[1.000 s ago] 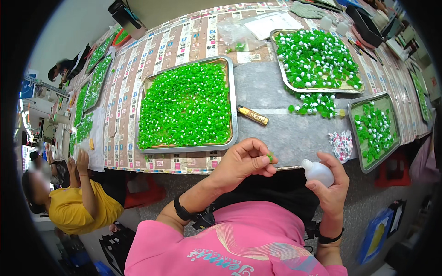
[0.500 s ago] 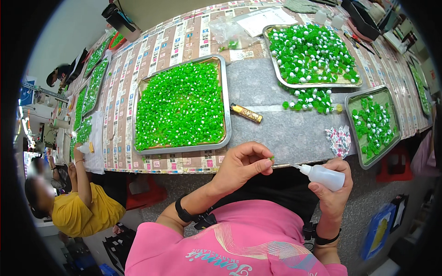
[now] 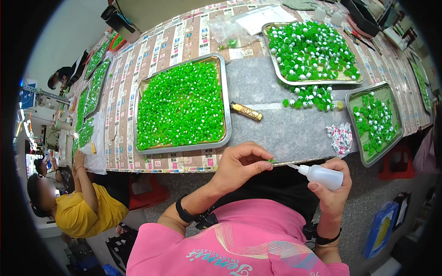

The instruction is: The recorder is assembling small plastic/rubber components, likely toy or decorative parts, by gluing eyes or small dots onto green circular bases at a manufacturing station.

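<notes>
Between thumb and forefinger, my left hand [image 3: 242, 166] pinches a small green piece [image 3: 270, 160], too small to make out well. My right hand [image 3: 334, 186] is wrapped round a white squeeze bottle [image 3: 326, 176] with a thin nozzle. The bottle lies tilted, its tip pointing left toward the green piece, with a small gap between them. Both hands are at the table's near edge. Beyond my left hand stands a metal tray [image 3: 224, 92] full of small green pieces with white dots. A crumpled floral cloth [image 3: 340, 139] lies beyond my right hand.
A gold lighter [image 3: 247, 112] lies on the grey mat [image 3: 285, 133]. One tray [image 3: 317, 83] holds green pieces with white eyeball-like balls, some heaped before it [image 3: 313, 98]; a smaller tray [image 3: 352, 106] stands right. A person in yellow [image 3: 92, 211] works at left.
My left fingers have turned slightly, and the green piece now shows at their tips. The bottle has shifted a little to the left. The view has moved slightly.
</notes>
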`<state>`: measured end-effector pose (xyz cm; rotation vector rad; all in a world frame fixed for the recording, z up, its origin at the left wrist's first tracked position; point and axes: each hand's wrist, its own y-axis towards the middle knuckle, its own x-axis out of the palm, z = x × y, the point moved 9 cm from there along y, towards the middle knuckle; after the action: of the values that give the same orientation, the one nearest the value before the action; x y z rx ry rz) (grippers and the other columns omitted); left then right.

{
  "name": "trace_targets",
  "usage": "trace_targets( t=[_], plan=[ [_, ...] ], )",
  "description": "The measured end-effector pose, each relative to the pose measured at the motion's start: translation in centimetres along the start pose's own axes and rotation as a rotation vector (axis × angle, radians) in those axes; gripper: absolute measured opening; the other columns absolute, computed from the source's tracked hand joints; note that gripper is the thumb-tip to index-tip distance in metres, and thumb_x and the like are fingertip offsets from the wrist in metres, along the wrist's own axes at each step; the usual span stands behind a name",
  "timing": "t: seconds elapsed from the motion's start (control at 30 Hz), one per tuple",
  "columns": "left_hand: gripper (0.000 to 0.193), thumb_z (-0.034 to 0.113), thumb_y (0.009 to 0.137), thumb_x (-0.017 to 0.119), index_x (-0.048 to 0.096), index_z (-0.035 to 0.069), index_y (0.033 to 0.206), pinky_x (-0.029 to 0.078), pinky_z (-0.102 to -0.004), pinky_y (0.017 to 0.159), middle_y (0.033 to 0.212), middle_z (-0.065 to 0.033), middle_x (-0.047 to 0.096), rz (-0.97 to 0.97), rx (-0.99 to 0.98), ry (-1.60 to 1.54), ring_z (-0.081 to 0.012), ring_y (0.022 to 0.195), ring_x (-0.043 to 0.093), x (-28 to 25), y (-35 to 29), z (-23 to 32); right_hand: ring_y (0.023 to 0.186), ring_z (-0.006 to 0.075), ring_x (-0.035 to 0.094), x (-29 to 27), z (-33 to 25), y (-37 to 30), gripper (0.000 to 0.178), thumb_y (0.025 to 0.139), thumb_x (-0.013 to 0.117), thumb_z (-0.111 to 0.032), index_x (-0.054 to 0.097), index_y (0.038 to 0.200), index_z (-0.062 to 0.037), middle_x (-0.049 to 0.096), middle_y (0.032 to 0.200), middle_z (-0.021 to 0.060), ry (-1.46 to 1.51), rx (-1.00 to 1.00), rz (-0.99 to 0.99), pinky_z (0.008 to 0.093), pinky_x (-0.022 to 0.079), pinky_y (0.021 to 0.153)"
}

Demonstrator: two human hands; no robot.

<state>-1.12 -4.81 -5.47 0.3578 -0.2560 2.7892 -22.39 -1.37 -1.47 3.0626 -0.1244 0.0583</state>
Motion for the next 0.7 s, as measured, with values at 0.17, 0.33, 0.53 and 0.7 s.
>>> trace_targets(
  t=[0.17, 0.33, 0.53, 0.7],
  plan=[
    [0.014, -0.005, 0.078, 0.067, 0.066, -0.002, 0.091, 0.051, -0.0247, 0.077, 0.094, -0.0079, 0.061, 0.028, 0.005, 0.055, -0.0134, 0.087, 0.06, -0.4, 0.1, -0.2, 0.077, 0.0102, 0.054, 0.3, -0.1, -0.2, 0.038, 0.065, 0.083, -0.012, 0.057, 0.091, -0.0034, 0.054, 0.086, 0.0029, -0.1, 0.002, -0.015, 0.0233, 0.044, 0.068],
    [0.014, -0.004, 0.077, 0.069, 0.066, -0.001, 0.09, 0.05, -0.024, 0.077, 0.092, -0.0064, 0.063, 0.063, -0.048, 0.062, -0.0121, 0.085, 0.061, -0.8, 0.0, -0.9, 0.075, 0.0113, 0.054, 0.6, -0.3, 0.0, 0.037, 0.066, 0.083, -0.014, 0.058, 0.092, -0.003, 0.056, 0.085, 0.0041, -0.187, -0.058, -0.022, 0.0244, 0.044, 0.066],
    [0.014, -0.003, 0.076, 0.07, 0.066, 0.0, 0.089, 0.05, -0.0241, 0.077, 0.09, -0.0057, 0.064, 0.077, -0.103, 0.031, -0.0114, 0.083, 0.061, -0.9, 0.0, -1.5, 0.073, 0.0119, 0.055, 0.7, -0.2, 0.2, 0.038, 0.066, 0.083, -0.016, 0.059, 0.092, -0.0023, 0.057, 0.083, 0.0045, -0.209, -0.059, -0.02, 0.0247, 0.044, 0.065],
    [0.014, -0.003, 0.076, 0.07, 0.065, 0.0, 0.089, 0.051, -0.0244, 0.077, 0.09, -0.0059, 0.064, 0.063, -0.096, 0.027, -0.0116, 0.084, 0.061, -0.9, 0.1, -1.6, 0.073, 0.0122, 0.055, 0.8, 0.1, 0.2, 0.038, 0.066, 0.083, -0.017, 0.059, 0.092, -0.0024, 0.057, 0.083, 0.0047, -0.213, -0.039, -0.023, 0.0249, 0.044, 0.065]
  ],
)
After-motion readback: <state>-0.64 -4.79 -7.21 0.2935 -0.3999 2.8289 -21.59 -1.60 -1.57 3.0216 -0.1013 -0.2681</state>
